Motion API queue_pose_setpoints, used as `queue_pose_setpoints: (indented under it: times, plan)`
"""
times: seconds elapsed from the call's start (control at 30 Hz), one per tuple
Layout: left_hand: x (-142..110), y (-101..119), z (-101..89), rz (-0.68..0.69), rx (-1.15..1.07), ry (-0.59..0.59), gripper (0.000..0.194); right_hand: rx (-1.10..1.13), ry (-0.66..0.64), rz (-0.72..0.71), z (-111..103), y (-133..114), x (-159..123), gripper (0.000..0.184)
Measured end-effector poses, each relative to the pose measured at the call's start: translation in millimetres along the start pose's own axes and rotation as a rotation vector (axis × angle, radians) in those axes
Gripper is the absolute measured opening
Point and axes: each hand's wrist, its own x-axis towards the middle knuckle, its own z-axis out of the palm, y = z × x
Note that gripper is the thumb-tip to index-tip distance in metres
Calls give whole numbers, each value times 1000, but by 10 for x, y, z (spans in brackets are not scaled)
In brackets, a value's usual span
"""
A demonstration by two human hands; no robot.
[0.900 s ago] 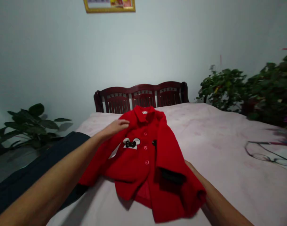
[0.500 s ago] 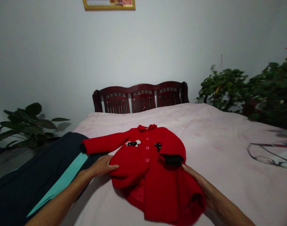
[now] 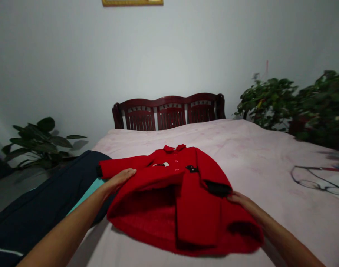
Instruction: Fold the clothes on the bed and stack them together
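Observation:
A red buttoned coat (image 3: 203, 215) with a small collar and black-and-white patches lies front up, its lower part lifted so the hem gapes and the inside shows. My left hand (image 3: 122, 178) grips the coat's left side, thumb on top and the other fingers hidden in the cloth. On the right, my right hand (image 3: 240, 200) pinches the coat's other side beside the dark-lined cuff; most of its fingers are hidden. One sleeve stretches out to the left and the other is bent down along the front.
The coat is on a pale pink bedspread (image 3: 272, 159). Dark trousers with a teal stripe (image 3: 55, 200) lie at left. Eyeglasses (image 3: 308, 183) rest at right. A dark wooden headboard (image 3: 169, 100) stands at the back, with leafy plants (image 3: 269, 100) on the right and another plant (image 3: 38, 141) on the left.
Both hands have moved apart, spreading the lower coat wider. Its hem has risen and opened, showing more of the inside. The view has tilted slightly.

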Motion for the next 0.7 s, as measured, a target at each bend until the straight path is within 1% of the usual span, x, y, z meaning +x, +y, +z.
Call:
queue_pose_setpoints:
  times: [0.07,0.1,0.17,0.23,0.3,0.37,0.43,0.47,0.5,0.53,0.6,0.63,0.67,0.7]
  plan:
    - [-217,-194,84,-140,-60,-75,82,-172,38,25,-121,72,-82,61]
    - [-321,-287,134,-248,-136,-151,83,-303,87,17,-154,91,-122,63]
    - [-497,-417,224,-344,-298,-233,87,-575,184,-62,-141,88,-204,71]
    - [-622,-452,284,-360,-466,-283,95,-755,192,-160,-37,49,-277,79]
    - [-706,-423,310,-368,-637,-310,96,-866,146,-222,94,5,-330,87]
    - [-763,-402,312,-421,-792,-287,89,-945,124,-220,173,-12,-353,90]
    - [-799,-448,302,-462,-849,-275,82,-997,117,-186,158,2,-348,88]
    - [-807,-498,293,-457,-808,-285,81,-1014,103,-164,121,16,-340,86]
    - [-807,-557,281,-429,-697,-284,82,-1030,85,-145,72,30,-329,83]
    - [-797,-616,266,-386,-516,-264,85,-1049,71,-132,21,41,-315,81]
    - [-747,-685,234,-279,-46,-152,87,-1098,86,-153,-57,42,-279,79]
    - [-708,-676,225,-215,175,-86,84,-1121,118,-194,-73,31,-253,79]
    - [-660,-632,227,-144,350,-32,80,-1142,158,-248,-72,11,-219,78]
    - [-603,-553,243,-64,469,-1,75,-1162,189,-309,-53,-14,-176,77]
